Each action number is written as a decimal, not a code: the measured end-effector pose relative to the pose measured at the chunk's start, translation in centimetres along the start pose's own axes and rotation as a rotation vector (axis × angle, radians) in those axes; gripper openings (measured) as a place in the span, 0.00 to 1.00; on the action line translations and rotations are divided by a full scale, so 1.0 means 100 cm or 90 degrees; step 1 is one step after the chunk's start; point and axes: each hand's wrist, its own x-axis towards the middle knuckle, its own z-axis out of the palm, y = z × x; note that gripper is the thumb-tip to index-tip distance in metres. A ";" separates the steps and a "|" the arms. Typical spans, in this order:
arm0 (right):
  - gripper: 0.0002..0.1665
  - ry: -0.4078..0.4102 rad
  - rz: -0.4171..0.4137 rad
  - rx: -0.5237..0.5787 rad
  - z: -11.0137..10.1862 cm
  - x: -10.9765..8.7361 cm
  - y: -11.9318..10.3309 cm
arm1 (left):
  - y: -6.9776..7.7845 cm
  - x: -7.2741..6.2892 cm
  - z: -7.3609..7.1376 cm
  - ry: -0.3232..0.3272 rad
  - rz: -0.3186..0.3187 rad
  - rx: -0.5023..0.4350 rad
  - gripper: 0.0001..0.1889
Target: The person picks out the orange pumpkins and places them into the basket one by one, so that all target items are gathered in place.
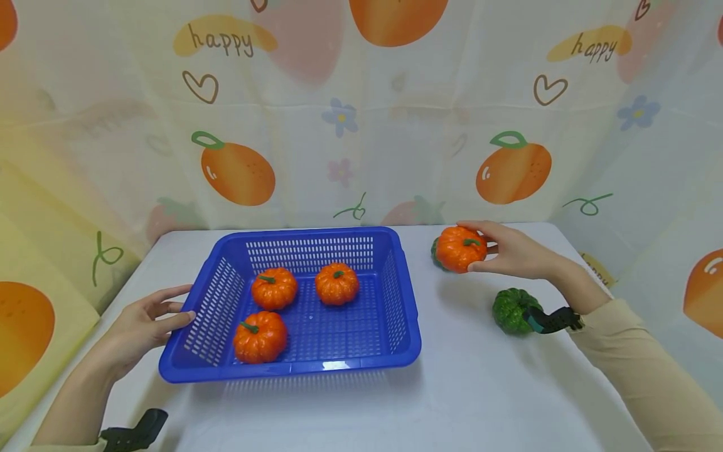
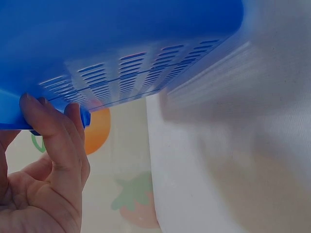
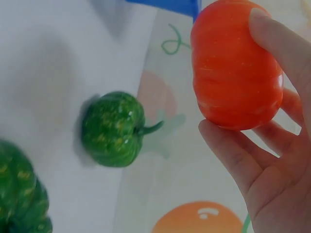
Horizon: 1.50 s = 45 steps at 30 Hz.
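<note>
My right hand (image 1: 511, 251) holds a small orange pumpkin (image 1: 459, 250) between thumb and fingers. In the right wrist view the pumpkin (image 3: 235, 68) is up off the white table. Behind it in the head view peeks a green pumpkin (image 1: 436, 253), fully visible with its stem in the right wrist view. A second green pumpkin (image 1: 513, 310) sits on the table below my right wrist. My left hand (image 1: 144, 323) grips the left rim of a blue plastic basket (image 1: 290, 370), thumb on top and fingers under the edge. Inside the basket lie three orange pumpkins (image 1: 274, 289).
The white table (image 1: 452, 389) extends in front of and to the right of the basket. A curtain (image 1: 361, 125) printed with fruit and the word "happy" hangs behind the table's far edge and along both sides.
</note>
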 end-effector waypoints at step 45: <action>0.45 -0.098 -0.094 0.030 0.022 0.053 -0.068 | -0.001 0.000 0.000 -0.002 0.001 0.001 0.36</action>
